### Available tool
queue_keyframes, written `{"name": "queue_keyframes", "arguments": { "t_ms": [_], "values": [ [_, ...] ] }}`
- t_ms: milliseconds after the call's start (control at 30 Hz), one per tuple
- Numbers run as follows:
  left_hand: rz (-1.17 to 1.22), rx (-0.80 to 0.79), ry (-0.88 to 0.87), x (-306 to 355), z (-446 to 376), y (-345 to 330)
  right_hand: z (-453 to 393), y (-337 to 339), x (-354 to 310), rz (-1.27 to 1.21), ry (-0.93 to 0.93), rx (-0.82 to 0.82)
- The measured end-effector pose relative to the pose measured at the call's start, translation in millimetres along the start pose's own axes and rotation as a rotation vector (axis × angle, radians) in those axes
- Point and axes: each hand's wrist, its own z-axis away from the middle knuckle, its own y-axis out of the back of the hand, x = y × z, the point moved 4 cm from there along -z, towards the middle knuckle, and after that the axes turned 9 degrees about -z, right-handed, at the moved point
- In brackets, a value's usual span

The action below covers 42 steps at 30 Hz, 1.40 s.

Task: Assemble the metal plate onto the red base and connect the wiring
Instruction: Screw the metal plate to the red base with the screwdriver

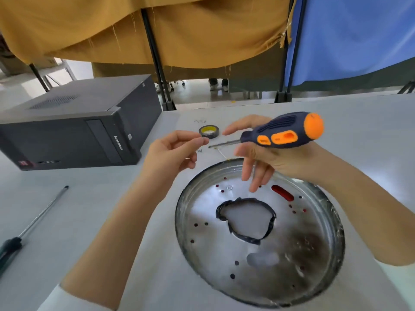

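Observation:
A round metal plate (pixel 258 250) lies in front of me on the table, with a ragged central hole edged in black tape. Red shows through its small holes and a slot (pixel 282 193), so the red base sits beneath it. My right hand (pixel 267 158) hovers over the plate's far rim and holds a blue-and-orange screwdriver (pixel 285 133), tip pointing left. My left hand (pixel 175 151) is raised left of the tip, thumb and forefinger pinched together; whatever they pinch is too small to make out. A small screw (pixel 199 150) and a thin wire (pixel 222 152) lie beyond the plate.
A roll of black tape (pixel 208 131) lies behind my hands. A black desktop computer case (pixel 74 122) lies on its side at the left. A second long screwdriver (pixel 31 225) rests at the left edge of the table. Ochre and blue curtains hang behind.

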Motion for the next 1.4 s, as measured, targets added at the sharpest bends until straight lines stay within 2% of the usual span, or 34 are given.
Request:
{"name": "queue_keyframes", "arguments": {
  "t_ms": [100, 200, 300, 467, 600, 700, 833, 900, 967, 1067, 1200, 1400],
  "values": [
    [0.068, -0.073, -0.017, 9, 35, -5, 6, -28, -4, -0.070, -0.021, -0.054],
    [0.070, -0.104, -0.061, 11, 61, -7, 14, -47, -5, -0.147, 0.078, -0.026],
    [0.065, -0.105, -0.103, 12, 76, -4, 19, -57, -2, -0.224, 0.066, -0.002],
    [0.025, -0.095, -0.147, 13, 88, 3, 20, -74, -3, 0.297, 0.264, 0.088],
    [-0.019, -0.092, -0.187, 9, 88, 8, 16, -76, -3, 0.327, 0.306, 0.095],
    [-0.090, -0.085, -0.221, 1, 83, 11, 14, -73, 5, 0.231, 0.279, 0.043],
    [-0.196, 0.070, -0.215, -25, 71, 13, 10, -68, 22, 0.160, 0.154, -0.060],
    [-0.221, 0.155, -0.119, -43, 68, 14, 11, -65, 32, 0.221, 0.113, -0.105],
    [-0.235, 0.176, -0.081, -52, 66, 16, 11, -62, 42, 0.418, 0.120, -0.123],
    [-0.337, 0.119, -0.129, -51, 64, 16, 8, -61, 44, 0.680, 0.255, -0.059],
    [-0.410, -0.062, -0.253, -43, 74, 2, 5, -61, 28, 0.580, 0.358, 0.056],
    [-0.230, -0.141, -0.147, -42, 75, -1, 7, -74, 21, 0.514, 0.335, 0.056]
  ]
}}
